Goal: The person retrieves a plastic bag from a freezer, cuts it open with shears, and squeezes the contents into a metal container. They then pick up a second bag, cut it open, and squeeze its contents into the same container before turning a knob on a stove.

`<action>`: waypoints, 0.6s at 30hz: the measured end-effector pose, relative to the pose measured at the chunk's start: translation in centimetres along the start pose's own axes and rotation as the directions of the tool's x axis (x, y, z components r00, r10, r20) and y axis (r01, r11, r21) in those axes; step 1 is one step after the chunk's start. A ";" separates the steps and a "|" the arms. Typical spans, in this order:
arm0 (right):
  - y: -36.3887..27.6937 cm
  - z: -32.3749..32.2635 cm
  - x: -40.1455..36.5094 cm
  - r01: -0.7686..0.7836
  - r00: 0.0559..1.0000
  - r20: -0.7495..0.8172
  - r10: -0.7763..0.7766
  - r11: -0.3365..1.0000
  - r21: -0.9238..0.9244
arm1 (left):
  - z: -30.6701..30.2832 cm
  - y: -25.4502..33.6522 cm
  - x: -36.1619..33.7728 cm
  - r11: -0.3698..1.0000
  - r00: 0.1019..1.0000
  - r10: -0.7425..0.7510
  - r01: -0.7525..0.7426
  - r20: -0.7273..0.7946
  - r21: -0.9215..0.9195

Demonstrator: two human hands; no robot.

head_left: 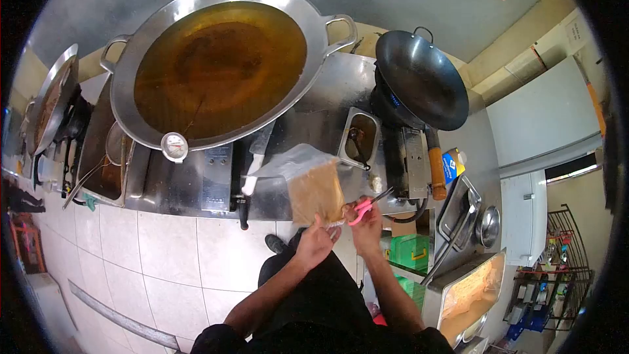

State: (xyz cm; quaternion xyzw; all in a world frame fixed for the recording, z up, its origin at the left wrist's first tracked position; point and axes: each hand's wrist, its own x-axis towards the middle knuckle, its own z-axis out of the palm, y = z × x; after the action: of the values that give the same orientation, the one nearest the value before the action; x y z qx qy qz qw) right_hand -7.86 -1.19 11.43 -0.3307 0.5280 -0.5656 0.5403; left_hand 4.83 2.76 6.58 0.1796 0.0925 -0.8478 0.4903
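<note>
The left hand (316,242) pinches the near edge of a clear plastic bag of brown filling (316,190), which lies just beyond its fingers over the steel table's (321,101) front edge. The right hand (367,226), closed round pink-handled scissors (367,207), sits just beside the bag's corner.

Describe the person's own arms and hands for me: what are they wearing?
Both forearms are bare, and neither the left hand nor the right hand wears a glove. No watch, ring or bracelet can be made out. Black short sleeves cover the upper arms at the bottom edge, matching the black clothing below.
</note>
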 end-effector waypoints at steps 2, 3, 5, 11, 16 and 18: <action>3.5 -2.5 -1.1 -0.027 0.999 -0.026 0.029 0.995 0.094 | -1.8 -0.5 1.2 0.998 0.994 0.024 -0.029 -0.107 -0.047; 4.1 -3.1 -1.8 -0.041 0.999 -0.017 0.043 0.996 0.074 | -2.4 -0.6 1.2 0.999 0.993 0.005 -0.010 -0.121 -0.043; 5.8 -4.2 -3.3 -0.077 0.997 -0.007 0.077 0.996 0.041 | -3.7 -0.8 0.8 0.999 0.987 -0.035 0.031 -0.158 -0.030; 7.0 -6.2 -4.5 -0.247 0.969 -0.021 0.246 0.968 -0.045 | -6.3 -1.8 1.9 0.986 0.948 0.148 -0.118 -0.281 0.119; 4.2 -7.8 -9.2 -0.474 0.838 0.110 0.534 0.813 -0.337 | -6.3 -2.4 2.6 0.937 0.930 0.243 -0.152 -0.276 0.314; 3.9 -7.3 -10.2 -0.513 0.786 0.132 0.604 0.756 -0.407 | -6.4 -2.6 2.7 0.931 0.932 0.219 -0.111 -0.290 0.346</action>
State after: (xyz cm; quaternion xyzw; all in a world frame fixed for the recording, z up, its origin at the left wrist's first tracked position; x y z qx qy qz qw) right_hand -11.70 10.92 8.11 -0.3168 0.6206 -0.2265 0.6806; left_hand 2.72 4.03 -0.39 0.4015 0.0155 -0.7654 0.5028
